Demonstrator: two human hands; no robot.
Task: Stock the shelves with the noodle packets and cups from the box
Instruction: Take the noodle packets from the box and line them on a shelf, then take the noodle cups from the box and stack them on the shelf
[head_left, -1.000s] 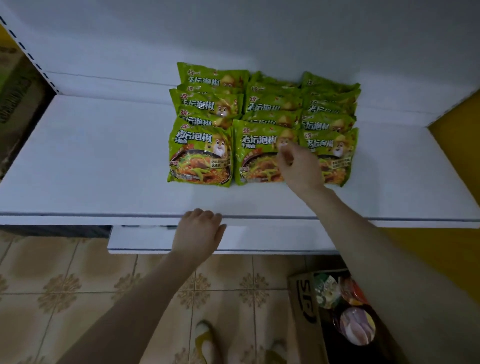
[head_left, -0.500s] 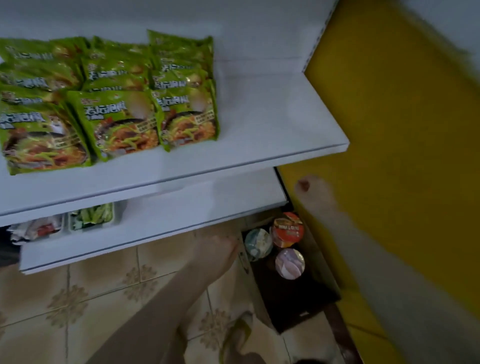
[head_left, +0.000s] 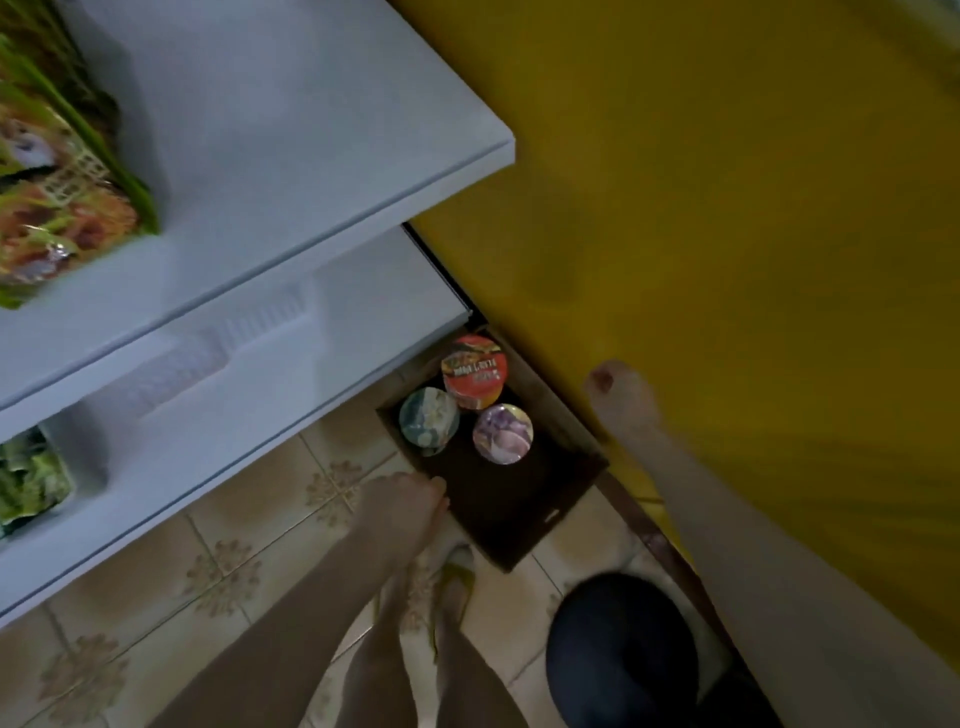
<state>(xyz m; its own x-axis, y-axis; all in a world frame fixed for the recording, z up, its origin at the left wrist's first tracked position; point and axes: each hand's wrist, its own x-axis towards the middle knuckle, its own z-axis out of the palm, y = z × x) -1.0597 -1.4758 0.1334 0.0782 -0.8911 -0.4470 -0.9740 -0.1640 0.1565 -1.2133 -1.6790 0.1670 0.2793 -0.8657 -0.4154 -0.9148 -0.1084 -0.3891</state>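
Box (head_left: 511, 501): dark cardboard, open at the top, standing on the tiled floor (head_left: 156, 566).
Cups: three inside the box, upright, clustered at its far end, lids facing up. One is red-lidded (head_left: 474, 371), one pale green-lidded (head_left: 429, 421), one purple-lidded (head_left: 503, 432).
Left hand (head_left: 402, 499): at the box's left rim, on the near side of the cups and close to the pale green-lidded one. Its fingers are relaxed and point toward the box, with nothing in them. Contact with the rim cannot be told.
Right hand (head_left: 621, 400): just right of the box, clear of the cups and level with them. It is motion-blurred, so the set of its fingers cannot be told.
Noodle packets (head_left: 57, 197): green, on the upper shelf (head_left: 311, 130), well to the left of the box and above it.
Lower shelf (head_left: 270, 358): its corner overhangs the box's far end.
Yellow wall (head_left: 727, 182): along the box's right side.
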